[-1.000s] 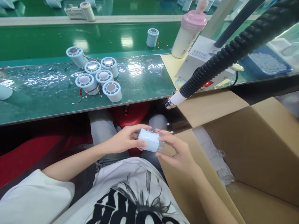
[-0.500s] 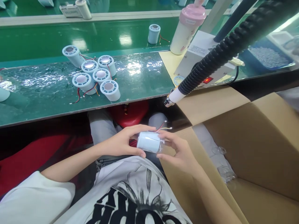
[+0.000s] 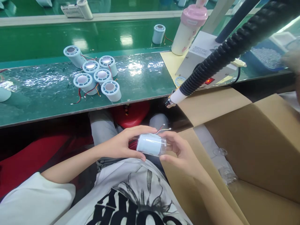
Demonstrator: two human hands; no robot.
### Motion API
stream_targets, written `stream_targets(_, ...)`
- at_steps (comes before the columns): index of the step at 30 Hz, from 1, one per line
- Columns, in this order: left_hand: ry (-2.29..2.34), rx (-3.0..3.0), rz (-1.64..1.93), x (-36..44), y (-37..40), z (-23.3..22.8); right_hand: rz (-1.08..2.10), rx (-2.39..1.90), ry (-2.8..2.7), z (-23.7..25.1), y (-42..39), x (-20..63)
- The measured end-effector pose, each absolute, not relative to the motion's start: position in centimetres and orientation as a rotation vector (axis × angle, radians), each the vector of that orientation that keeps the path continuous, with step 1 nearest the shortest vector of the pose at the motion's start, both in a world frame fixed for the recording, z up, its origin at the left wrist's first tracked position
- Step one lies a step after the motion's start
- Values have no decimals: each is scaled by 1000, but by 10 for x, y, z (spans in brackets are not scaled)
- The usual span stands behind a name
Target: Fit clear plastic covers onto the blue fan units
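Above my lap, a light-blue plastic cylinder [image 3: 149, 144] lies on its side in a clear film sleeve, whose see-through end [image 3: 163, 147] extends past it on the right. Thin wires [image 3: 161, 128] with small white connectors stick out at its upper side. My left hand [image 3: 127, 142] grips the cylinder's left part, thumb below and fingers above. My right hand [image 3: 179, 150] curls around the sleeve's right end between thumb and fingers. Some of its fingers are hidden behind the film.
Several similar cylinders [image 3: 102, 76] stand grouped on the green bench [image 3: 140, 78]; another [image 3: 158, 34] stands on the green belt. A black corrugated hose [image 3: 206, 68] hangs before a grey device [image 3: 199, 50] and pink-lidded bottle [image 3: 189, 28]. An open carton [image 3: 253, 140] holds clear film pieces. A co-worker's blurred hand [image 3: 292, 61] shows right.
The wrapped cylinder has turned slightly in my hands, and my right hand has shifted a little right. The cylinder on the belt has moved right. A co-worker's blurred hand has appeared at the right edge.
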State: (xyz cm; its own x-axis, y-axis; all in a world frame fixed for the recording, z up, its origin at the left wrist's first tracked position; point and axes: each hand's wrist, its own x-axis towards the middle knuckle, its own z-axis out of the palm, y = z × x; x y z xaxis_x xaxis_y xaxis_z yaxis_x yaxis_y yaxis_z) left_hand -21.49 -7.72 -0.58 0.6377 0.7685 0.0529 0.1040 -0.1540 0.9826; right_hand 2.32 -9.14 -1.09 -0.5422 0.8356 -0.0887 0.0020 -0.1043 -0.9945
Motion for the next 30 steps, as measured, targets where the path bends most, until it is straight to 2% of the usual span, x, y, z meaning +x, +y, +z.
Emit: stream_targets(30,628,1803,735,-213,-76,-2,2215,-1080,-908,-8,-95,10)
